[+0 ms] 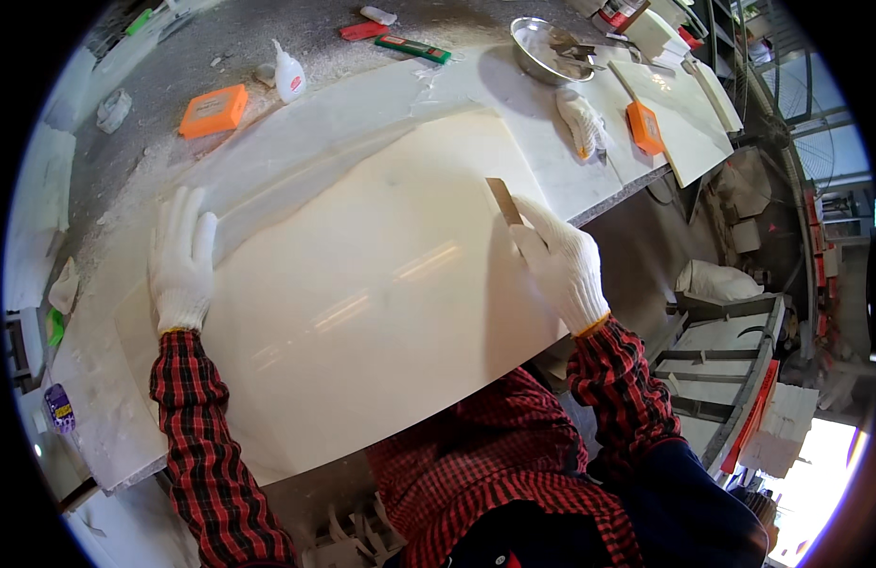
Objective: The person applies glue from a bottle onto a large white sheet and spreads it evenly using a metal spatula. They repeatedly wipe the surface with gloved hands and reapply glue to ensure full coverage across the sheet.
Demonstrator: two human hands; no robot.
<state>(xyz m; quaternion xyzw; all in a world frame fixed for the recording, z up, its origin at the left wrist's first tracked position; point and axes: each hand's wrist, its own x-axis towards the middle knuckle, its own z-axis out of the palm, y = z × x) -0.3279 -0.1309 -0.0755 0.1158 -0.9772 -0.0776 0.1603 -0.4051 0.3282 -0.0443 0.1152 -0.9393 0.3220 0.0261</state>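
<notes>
A large glossy cream slab [391,284] lies on the table in front of me, its far left edge uneven and its surface reflecting light in streaks. My left hand [183,251], in a white knitted glove, rests flat at the slab's left edge with the fingers stretched forward. Near the right edge, my gloved right hand [563,257] grips a thin, flat, brownish scraper blade [503,202] between thumb and fingers. The blade tilts up and left over the slab; whether its edge touches the surface I cannot tell.
Beyond the slab are an orange box [214,111], a white squeeze bottle [289,76], a green flat case [412,48] and a metal bowl [542,52] with tools. A loose glove [580,123] and a smaller orange box [644,129] lie right. A metal rack [722,369] stands beside me.
</notes>
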